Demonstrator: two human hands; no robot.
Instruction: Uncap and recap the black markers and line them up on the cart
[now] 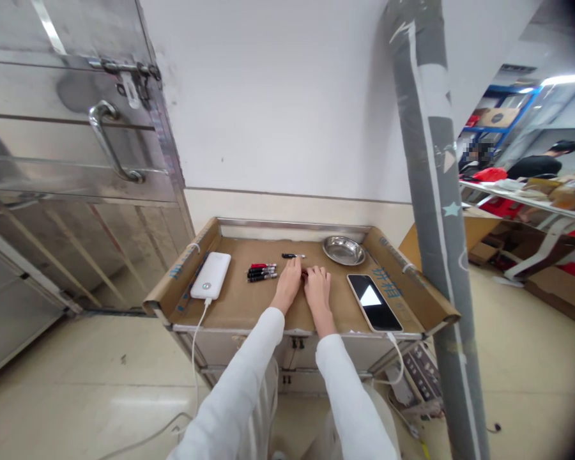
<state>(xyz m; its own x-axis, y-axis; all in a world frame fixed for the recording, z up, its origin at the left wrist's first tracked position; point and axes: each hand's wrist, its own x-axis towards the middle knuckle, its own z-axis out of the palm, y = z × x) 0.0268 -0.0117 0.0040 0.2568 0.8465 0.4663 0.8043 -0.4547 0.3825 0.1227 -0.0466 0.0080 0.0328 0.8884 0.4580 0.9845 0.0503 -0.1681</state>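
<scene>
My left hand and my right hand are close together over the middle of a brown-paper-covered cabinet top. Their fingers are bent inward, and a small dark thing shows between them, too covered to name. Just beyond the fingertips lies a single black pen. Left of my left hand, several pens lie side by side: a red pen at the far end and black pens nearer me.
A white power bank with a cable lies at the left. On the right are a shallow metal bowl and a phone with a cable. A tall grey wrapped roll leans beside the cabinet. People sit in the background right.
</scene>
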